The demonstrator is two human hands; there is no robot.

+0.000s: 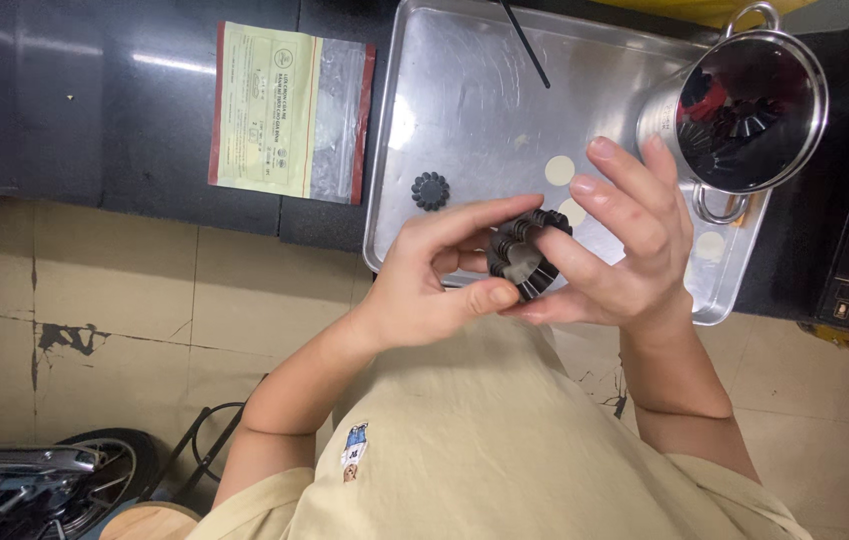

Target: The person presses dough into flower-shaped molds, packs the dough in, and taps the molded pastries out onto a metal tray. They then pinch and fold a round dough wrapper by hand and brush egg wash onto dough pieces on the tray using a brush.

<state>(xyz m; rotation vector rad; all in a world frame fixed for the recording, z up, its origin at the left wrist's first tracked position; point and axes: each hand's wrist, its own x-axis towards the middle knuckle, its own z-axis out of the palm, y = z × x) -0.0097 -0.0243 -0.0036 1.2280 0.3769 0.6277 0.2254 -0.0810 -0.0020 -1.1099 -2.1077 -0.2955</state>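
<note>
Two hands hold a small stack of dark fluted tart moulds above the front edge of a metal tray.

The fluted moulds (522, 253) sit between both hands: the left hand (434, 275) is closed around them from the side, thumb below, and the right hand (619, 240) pinches the other side with its other fingers spread loosely, seemingly to pull one mould off the stack. Behind them, the steel tray (464, 110) carries one single mould (430, 190) and a few pale dough discs (559, 170). A tilted steel pot (744, 110) with more moulds rests on the tray's right side, within easy reach. A plastic packet (289, 112) lies flat on the dark counter (94, 100), left of the tray.
</note>
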